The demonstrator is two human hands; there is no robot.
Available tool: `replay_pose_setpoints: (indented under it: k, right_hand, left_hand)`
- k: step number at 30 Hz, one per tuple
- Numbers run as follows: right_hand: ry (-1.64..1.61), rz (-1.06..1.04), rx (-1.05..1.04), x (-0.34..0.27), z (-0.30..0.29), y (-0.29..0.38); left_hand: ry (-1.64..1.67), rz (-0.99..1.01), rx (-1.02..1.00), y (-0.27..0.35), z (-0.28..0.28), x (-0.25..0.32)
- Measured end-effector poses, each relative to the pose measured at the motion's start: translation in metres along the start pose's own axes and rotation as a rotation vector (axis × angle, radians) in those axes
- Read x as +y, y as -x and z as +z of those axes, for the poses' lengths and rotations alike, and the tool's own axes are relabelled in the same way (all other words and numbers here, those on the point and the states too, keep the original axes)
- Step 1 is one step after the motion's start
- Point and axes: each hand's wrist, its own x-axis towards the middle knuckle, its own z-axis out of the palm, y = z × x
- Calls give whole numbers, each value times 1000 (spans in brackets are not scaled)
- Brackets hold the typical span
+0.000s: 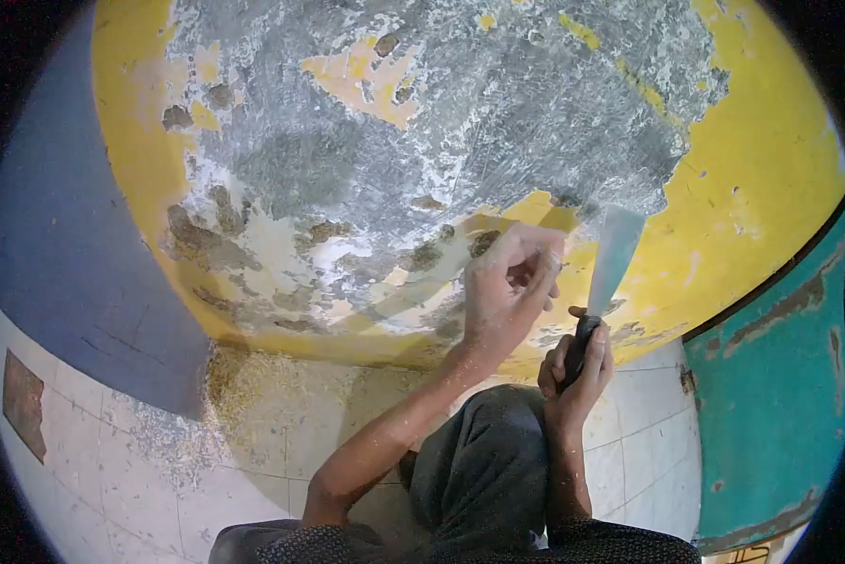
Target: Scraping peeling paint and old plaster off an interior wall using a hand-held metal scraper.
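My right hand (581,366) is closed around the black handle of a putty knife (618,247), whose wide metal blade points up and meets the wall at the lower right edge of the scraped patch. To its left, my left hand (514,289) is raised close to the wall with its fingers curled; whether it holds anything cannot be made out. The yellow painted wall (733,190) has a large bare grey patch (465,141) with rough edges, dark pits and leftover bits of yellow paint.
A blue-grey wall section (63,211) adjoins at the left. At the right stands a worn green panel (768,395). Paint flakes (183,437) and yellowish dust lie on the white floor tiles (253,507) along the wall's foot. My bent knee (493,458) is between my arms.
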Motion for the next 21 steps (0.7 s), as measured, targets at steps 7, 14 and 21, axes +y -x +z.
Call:
replay_pose_setpoints:
  k: [7,14,21]
  right_hand:
    - [-39,58,-19,-2,-13,-1]
    - [-10,84,20,-11,-13,2]
    - [9,99,1,-4,-9,-2]
  left_hand:
    - [-104,-286,-145,10,-10,-38]
    - [19,-73,-82,14,19,-49]
    - [106,-174,-66,13,13,-37]
